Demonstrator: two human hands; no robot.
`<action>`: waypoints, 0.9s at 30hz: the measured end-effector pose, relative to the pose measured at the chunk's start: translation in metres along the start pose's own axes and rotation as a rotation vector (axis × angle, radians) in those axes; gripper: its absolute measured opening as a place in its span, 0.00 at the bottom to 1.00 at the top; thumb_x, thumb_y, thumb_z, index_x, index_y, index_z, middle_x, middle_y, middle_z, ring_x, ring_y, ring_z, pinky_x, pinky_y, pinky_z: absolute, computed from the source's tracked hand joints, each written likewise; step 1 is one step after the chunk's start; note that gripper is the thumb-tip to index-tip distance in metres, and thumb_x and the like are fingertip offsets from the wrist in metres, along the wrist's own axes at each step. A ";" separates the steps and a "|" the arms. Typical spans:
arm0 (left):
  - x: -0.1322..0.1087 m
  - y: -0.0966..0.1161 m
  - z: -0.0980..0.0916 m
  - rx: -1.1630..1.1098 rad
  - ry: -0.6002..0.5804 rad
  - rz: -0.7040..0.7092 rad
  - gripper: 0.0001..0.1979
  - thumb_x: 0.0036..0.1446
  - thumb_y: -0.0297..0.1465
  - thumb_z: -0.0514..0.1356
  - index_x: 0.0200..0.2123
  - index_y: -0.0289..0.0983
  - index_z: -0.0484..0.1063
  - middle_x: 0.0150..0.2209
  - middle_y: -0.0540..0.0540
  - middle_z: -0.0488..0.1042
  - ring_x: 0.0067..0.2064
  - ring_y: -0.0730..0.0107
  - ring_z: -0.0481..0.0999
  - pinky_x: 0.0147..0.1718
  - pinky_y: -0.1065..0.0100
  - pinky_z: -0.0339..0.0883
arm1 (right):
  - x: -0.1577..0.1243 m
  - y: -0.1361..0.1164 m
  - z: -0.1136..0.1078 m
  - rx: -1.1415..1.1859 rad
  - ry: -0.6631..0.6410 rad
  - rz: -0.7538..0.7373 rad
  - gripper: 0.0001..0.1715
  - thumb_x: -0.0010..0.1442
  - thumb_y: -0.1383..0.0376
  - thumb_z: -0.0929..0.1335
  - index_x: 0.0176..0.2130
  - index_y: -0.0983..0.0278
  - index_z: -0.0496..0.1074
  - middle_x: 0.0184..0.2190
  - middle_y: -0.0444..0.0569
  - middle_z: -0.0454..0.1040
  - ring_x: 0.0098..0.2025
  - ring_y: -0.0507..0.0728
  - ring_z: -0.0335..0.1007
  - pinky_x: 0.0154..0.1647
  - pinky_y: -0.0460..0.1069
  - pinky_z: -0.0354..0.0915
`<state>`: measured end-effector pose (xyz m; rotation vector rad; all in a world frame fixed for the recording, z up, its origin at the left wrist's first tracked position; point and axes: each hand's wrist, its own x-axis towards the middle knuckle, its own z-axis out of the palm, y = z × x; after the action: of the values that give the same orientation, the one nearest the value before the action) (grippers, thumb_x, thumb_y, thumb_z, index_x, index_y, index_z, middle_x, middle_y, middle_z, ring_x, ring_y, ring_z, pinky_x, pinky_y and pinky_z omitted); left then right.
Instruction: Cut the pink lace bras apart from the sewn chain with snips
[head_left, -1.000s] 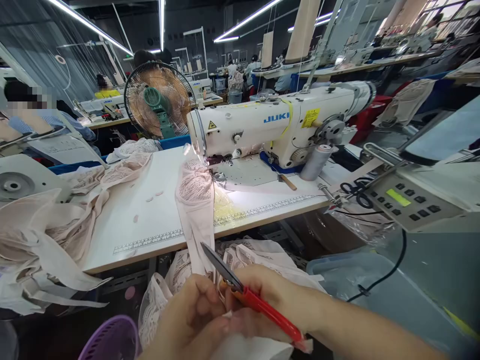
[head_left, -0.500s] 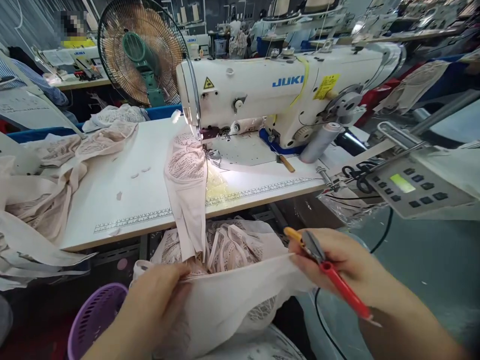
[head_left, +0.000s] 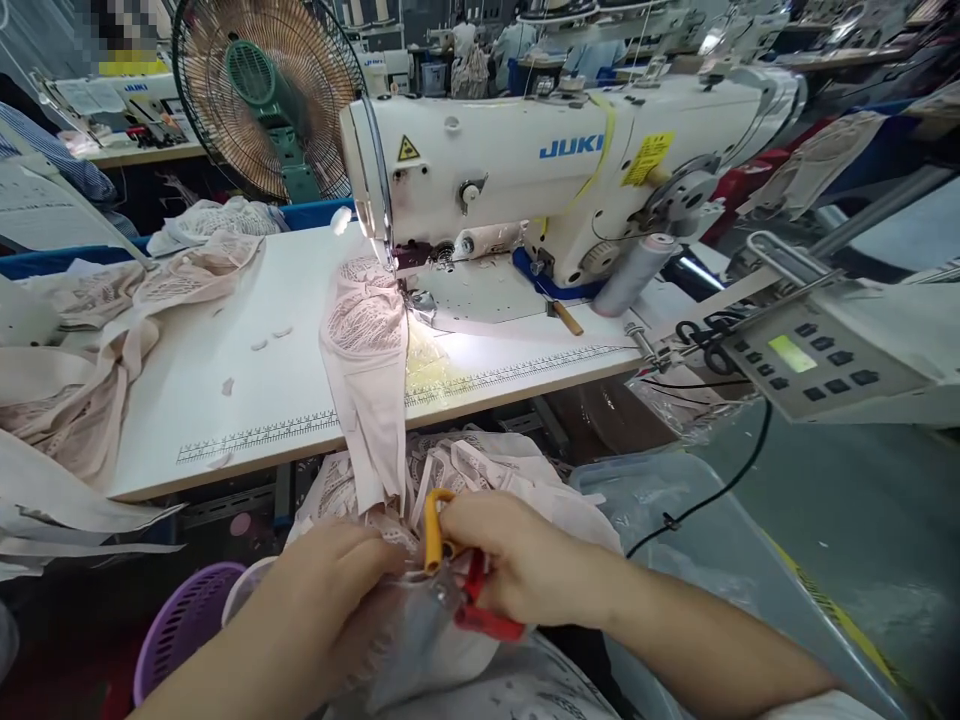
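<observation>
Closed in since half a second back: right hand point(head_left: 525, 570), then out wide to the right, now against left hand point(head_left: 337, 565) below the table edge point(head_left: 225, 475); cloth no longer stretched between them. Right clenched round red-and-yellow snips point(head_left: 433, 540); left pinching pale lace fabric point(head_left: 420, 645), bunched low centre. Tight above: pink garment point(head_left: 367, 400) hanging off the edge, just over the knuckles. Purple basket point(head_left: 180, 630) low left, clear plastic bin point(head_left: 675, 500) to the right, hands in the gap between. Snip blades mostly buried in cloth; cutting point hard to make out. Sewing machine point(head_left: 525, 170) on the table as before.
</observation>
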<state>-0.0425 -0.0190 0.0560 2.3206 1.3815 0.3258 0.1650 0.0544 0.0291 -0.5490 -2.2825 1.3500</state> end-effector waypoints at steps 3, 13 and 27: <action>-0.001 -0.004 -0.006 0.064 0.035 0.112 0.13 0.61 0.26 0.47 0.33 0.39 0.70 0.28 0.50 0.76 0.29 0.68 0.74 0.35 0.66 0.63 | 0.006 0.001 0.014 0.154 -0.049 0.145 0.13 0.44 0.72 0.66 0.24 0.62 0.55 0.24 0.40 0.62 0.24 0.49 0.58 0.24 0.43 0.58; -0.047 -0.041 -0.024 -0.164 0.277 -0.287 0.10 0.58 0.33 0.58 0.43 0.48 0.73 0.44 0.51 0.76 0.46 0.67 0.75 0.40 0.76 0.67 | -0.009 0.006 0.010 0.110 -0.075 0.283 0.13 0.42 0.77 0.63 0.24 0.62 0.53 0.23 0.40 0.59 0.25 0.49 0.51 0.23 0.43 0.51; 0.008 0.007 0.024 -0.354 0.694 -0.188 0.27 0.58 0.25 0.51 0.59 0.50 0.50 0.33 0.52 0.69 0.32 0.74 0.74 0.30 0.75 0.70 | 0.025 -0.014 -0.009 0.184 0.118 0.135 0.09 0.53 0.63 0.68 0.28 0.63 0.61 0.30 0.47 0.70 0.31 0.54 0.64 0.32 0.49 0.63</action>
<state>-0.0234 -0.0203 0.0380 1.8297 1.6511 1.2887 0.1474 0.0682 0.0498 -0.7110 -2.0335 1.5298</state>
